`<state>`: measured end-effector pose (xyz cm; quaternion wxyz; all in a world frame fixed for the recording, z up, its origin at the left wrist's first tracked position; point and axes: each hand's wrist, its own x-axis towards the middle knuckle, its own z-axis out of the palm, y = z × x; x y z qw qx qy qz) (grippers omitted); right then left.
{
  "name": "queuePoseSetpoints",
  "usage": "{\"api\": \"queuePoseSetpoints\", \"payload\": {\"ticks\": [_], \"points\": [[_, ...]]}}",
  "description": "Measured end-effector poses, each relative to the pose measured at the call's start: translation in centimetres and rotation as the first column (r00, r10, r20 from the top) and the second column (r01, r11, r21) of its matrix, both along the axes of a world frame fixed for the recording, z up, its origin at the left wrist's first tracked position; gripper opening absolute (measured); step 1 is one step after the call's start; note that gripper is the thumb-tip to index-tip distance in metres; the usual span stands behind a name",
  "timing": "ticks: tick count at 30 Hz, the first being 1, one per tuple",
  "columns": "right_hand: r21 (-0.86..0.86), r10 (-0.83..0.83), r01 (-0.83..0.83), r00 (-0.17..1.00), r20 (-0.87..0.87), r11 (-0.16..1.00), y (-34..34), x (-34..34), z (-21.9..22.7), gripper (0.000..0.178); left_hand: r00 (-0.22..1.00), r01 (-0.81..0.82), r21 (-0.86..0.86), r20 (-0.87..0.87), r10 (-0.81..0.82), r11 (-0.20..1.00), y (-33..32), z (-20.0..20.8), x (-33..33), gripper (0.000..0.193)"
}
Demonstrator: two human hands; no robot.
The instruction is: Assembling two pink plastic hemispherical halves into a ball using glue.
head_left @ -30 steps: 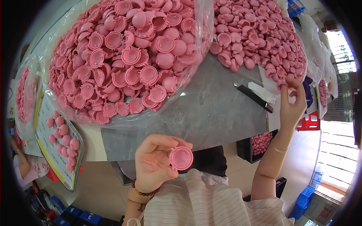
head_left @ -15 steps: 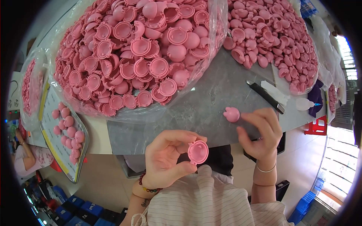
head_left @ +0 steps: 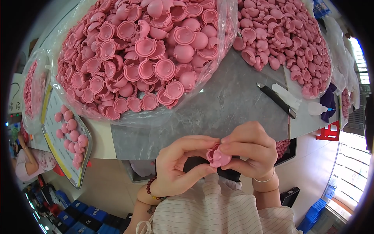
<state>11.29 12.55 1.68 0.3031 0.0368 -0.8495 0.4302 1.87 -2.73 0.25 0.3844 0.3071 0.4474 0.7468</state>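
Note:
My left hand is closed, with thumb and fingertips round a pink cup-shaped half shell. Against it my right hand pinches a pink eared half shell. The two pieces touch in front of my body, near the table's front edge; fingers partly cover both, so I cannot tell how well they fit together. Beyond my hands a big clear bag lies open, full of pink half shells. A second heap of pink eared pieces fills the far right.
On the grey table lie a black-handled knife, white tissue and a small bottle with a blue tip. At left a tray carries several pink balls. A red stool stands right; another person sits far left.
My right hand has picked up the eared half shell from the table and brought it left, against the cup-shaped half shell in my left hand. The cup has turned sideways.

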Motion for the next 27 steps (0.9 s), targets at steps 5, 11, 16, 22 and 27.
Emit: {"api": "queuePoseSetpoints", "payload": {"ticks": [5,11,16,22,27], "points": [[0.000,0.008,-0.008,0.999,0.031,1.000,-0.1,0.0,-0.4,0.027,0.997,0.001,-0.080,-0.083,-0.008,0.997,-0.2,0.1,0.0,0.037],[0.133,-0.089,0.088,0.996,-0.001,0.987,-0.9,0.5,-0.6,0.024,0.999,-0.011,-0.043,-0.052,0.009,0.999,0.2,0.1,-0.2,0.042],[0.232,-0.111,0.131,0.989,-0.095,0.964,-1.9,1.2,-0.7,0.025,0.987,-0.089,-0.035,-0.139,0.084,0.995,0.2,-0.6,-0.1,0.049],[0.192,-0.470,0.521,0.845,-0.257,0.832,0.6,4.1,-0.9,0.010,0.930,-0.161,-0.074,-0.346,0.126,0.984,0.0,-0.6,-0.9,0.045],[-0.064,-0.828,0.900,0.367,-0.425,0.432,7.1,8.0,-2.8,0.022,0.942,-0.190,-0.035,-0.289,0.172,0.981,-0.4,-0.6,-0.8,0.044]]}}
